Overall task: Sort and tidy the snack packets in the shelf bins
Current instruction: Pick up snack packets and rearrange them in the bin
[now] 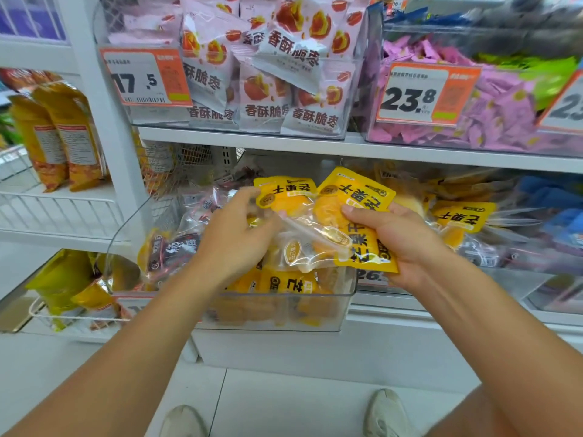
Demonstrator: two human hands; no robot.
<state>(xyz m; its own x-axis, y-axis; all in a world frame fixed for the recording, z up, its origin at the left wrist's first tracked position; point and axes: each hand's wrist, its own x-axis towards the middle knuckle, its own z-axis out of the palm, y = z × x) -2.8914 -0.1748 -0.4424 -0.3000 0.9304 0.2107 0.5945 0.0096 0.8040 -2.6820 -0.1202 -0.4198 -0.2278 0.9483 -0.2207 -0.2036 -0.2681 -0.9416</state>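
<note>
White shelf unit (284, 146) filled the view w/ two levels of clear bins. Top level: a clear bin (353, 99) packed w/ pale pink packets (268, 99) printed w/ red fruit, orange price tag (145, 78) reading 17.5 on its front left; just beside it on the right, another bin (378, 127) of small pink and purple wrapped sweets (504, 121), price label (419, 96) reading 23.8. Lower level: a clear front bin (284, 310) held yellow snack packets (293, 283) on the right side and dark-printed clear packets (176, 247) on the left side. More yellow packets (460, 216) lay in the next bin to the right, blue packs (552, 197) beyond them, blurred. Far left, a white wire rack (63, 209) carried tall yellow-orange bags (63, 134). Both arms reached in over the front bin. Right hand (400, 238) gripped a fanned bunch of yellow packets (356, 197) above the bin, thumb on top, fingers curled beneath, bunch tilted. Left hand (233, 234) was just beside it, fingers curled at a yellow packet (284, 192) and the clear-windowed part of the bunch; exact pinch blurred, couldn't tell for sure. Hands near each other, not touching skin to skin. Two pale shoes (388, 414) showed on white floor tiles (284, 398) at the bottom.
</note>
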